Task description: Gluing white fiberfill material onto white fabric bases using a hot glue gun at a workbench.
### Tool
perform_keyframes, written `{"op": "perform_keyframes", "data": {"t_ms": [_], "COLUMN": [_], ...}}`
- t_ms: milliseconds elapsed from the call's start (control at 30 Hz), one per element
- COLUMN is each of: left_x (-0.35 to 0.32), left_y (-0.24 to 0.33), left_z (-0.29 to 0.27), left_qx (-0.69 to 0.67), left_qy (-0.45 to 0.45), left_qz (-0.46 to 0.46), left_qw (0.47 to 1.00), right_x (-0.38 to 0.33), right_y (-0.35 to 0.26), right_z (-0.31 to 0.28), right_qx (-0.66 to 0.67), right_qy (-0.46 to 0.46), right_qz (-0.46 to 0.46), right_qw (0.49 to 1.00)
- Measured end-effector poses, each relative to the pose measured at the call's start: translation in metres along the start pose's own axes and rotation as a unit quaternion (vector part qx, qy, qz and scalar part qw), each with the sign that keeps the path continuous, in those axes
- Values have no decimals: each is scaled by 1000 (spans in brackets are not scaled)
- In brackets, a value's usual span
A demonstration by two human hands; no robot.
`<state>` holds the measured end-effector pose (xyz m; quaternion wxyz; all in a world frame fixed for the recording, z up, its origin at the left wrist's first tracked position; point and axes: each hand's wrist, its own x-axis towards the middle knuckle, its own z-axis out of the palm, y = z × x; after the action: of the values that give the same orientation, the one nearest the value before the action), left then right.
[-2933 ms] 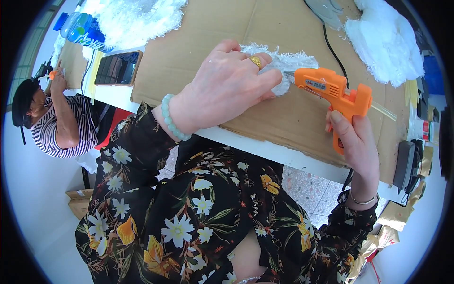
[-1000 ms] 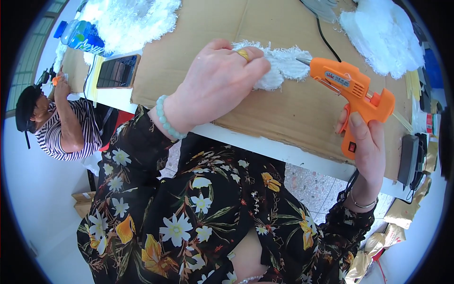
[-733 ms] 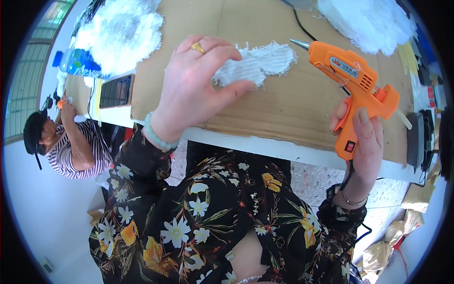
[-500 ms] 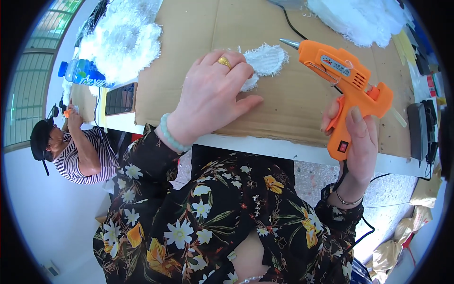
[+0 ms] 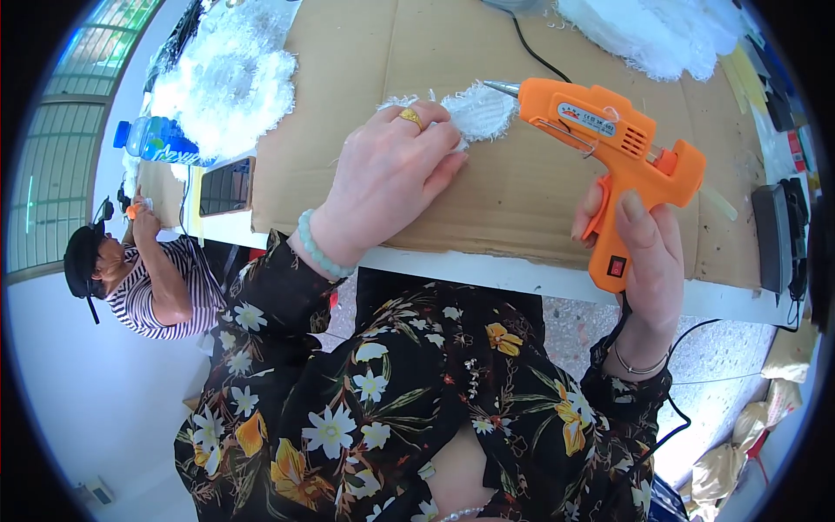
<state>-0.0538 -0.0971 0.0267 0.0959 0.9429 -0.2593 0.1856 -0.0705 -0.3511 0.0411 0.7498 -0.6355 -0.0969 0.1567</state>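
The left hand is lying palm-down in the upper middle of the frame, fingers spread flat and pressing on a white fuzzy piece; it is grasping nothing, only covering the piece's left part. The piece is resting on a cardboard sheet that is covering the table, and its right end is showing past the fingertips. The right hand is sitting at centre right, closed around the grip of an orange glue gun, with the index finger lying by the trigger. The gun is pointing left, its metal nozzle almost touching the piece's upper right edge. A black cord is running up from near the nozzle toward the top edge. White fluff is piled at upper left, with a blue bottle beside it. Another person in a striped shirt is sitting at the left edge.
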Motion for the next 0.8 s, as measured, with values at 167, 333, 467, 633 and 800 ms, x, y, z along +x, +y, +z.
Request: {"op": "perform_keyframes", "data": {"t_ms": [167, 333, 467, 633, 800], "left_x": [-1, 3, 1, -1, -3], "left_y": [-4, -9, -15, -19, -28], "left_z": [0, 5, 9, 13, 8], "left_qx": [-15, -27, -30, -32, -207], "left_qy": [13, 29, 56, 77, 53], "left_qz": [-16, -34, -29, -91, -212], "left_qw": [1000, 999, 998, 992, 954], "right_x": [-2, -1, 1, 3, 4], "right_y": [0, 0, 1, 3, 6], "right_z": [2, 3, 3, 2, 0], "right_qx": [-6, -1, 6, 9, 13], "right_qy": [-6, 0, -6, -1, 1], "right_qz": [-2, 1, 2, -9, -18], "right_qw": [1000, 1000, 1000, 1000, 1000]}}
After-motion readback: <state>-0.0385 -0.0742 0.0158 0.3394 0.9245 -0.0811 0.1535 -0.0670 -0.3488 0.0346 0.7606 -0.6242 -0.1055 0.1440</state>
